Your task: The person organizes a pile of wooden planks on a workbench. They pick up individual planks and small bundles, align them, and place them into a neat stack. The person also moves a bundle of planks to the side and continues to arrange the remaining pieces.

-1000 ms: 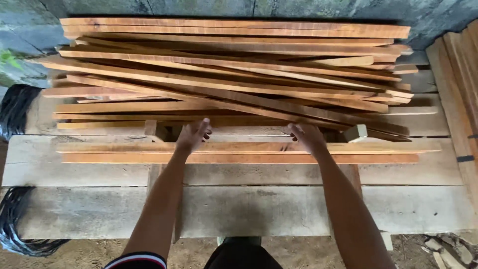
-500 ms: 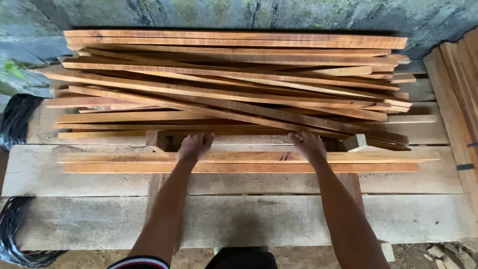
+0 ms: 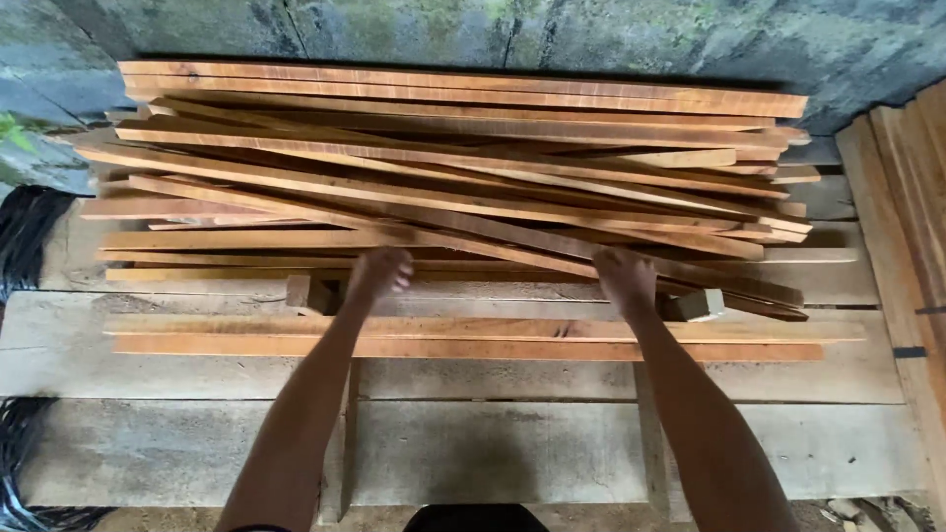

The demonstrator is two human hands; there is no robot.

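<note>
Black cables [image 3: 30, 246] lie left; a mossy concrete wall [image 3: 493, 34] stands behind.

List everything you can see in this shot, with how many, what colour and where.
Wooden slats: too many to count, orange-brown, piled loosely and crossing one another at the back of the bench.
Separate slats: two, orange-brown, lying side by side in front of the pile.
Small wood blocks: at least two, pale, under the pile's front edge.
Plank bench: one, grey weathered boards, under everything.
Stone wall: grey, mossy, behind the pile.
Black cables: a bundle, far left.
Stacked boards: several, brown, right edge.
Left hand: at the pile's front edge.
Right hand: at the pile's front edge.
</note>
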